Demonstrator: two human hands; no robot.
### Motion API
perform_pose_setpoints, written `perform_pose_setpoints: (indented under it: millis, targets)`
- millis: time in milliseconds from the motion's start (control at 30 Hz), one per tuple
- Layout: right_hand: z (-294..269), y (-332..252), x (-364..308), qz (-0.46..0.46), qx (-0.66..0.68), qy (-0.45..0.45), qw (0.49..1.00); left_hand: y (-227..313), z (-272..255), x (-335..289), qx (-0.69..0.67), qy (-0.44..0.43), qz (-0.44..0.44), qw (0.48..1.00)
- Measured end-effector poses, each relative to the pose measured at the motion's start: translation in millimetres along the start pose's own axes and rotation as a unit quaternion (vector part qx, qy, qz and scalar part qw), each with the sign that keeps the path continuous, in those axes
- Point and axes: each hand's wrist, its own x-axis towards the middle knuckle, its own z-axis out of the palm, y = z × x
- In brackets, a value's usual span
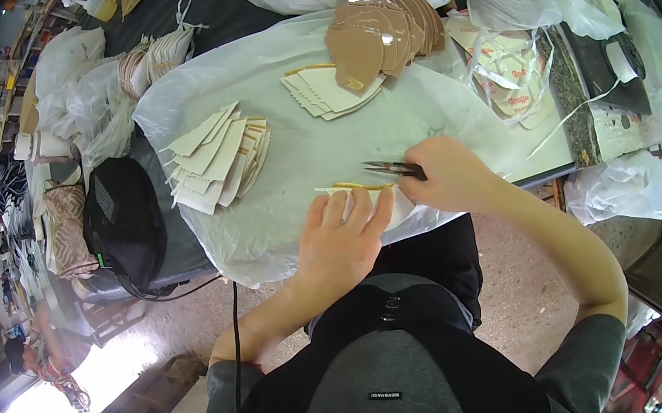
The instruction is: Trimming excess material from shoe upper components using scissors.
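Observation:
My left hand (341, 239) lies flat with spread fingers on a cream cut piece (353, 194) with a tan-edged strip, pressing it onto the white plastic sheet (305, 149) that covers the table. My right hand (446, 174) grips small dark thread snips (390, 167), whose blades point left just above that piece. A fanned stack of cream pieces (216, 158) lies to the left. Farther back are another cream stack (329, 92) and a pile of tan pieces (383, 30).
A black bag (124, 221) with a cable sits at the table's near left edge. White plastic bags (635, 184) and a bag of printed cream pieces (508, 67) crowd the back right. Other people work at the far left.

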Motion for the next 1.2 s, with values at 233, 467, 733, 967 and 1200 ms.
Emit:
perform_pose_setpoints:
  millis: [233,467,733,967,1200]
  targets:
    - [-5,-12,-1,0.021,-0.033,-0.019,0.999,0,-2,2,-0.012,-0.003,0.010,1.000]
    - [-7,-62,-63,0.056,-0.003,0.211,0.976,13,7,-14,-0.014,0.039,-0.054,0.998]
    - [51,-47,-78,0.113,-0.100,0.220,0.964,20,20,-24,-0.008,0.103,-0.085,0.991]
    - [55,-48,-64,0.097,-0.103,0.243,0.960,22,23,-25,-0.012,0.101,-0.088,0.991]
    - [56,-40,-58,0.096,-0.083,0.252,0.960,25,22,-22,-0.019,0.100,-0.093,0.990]
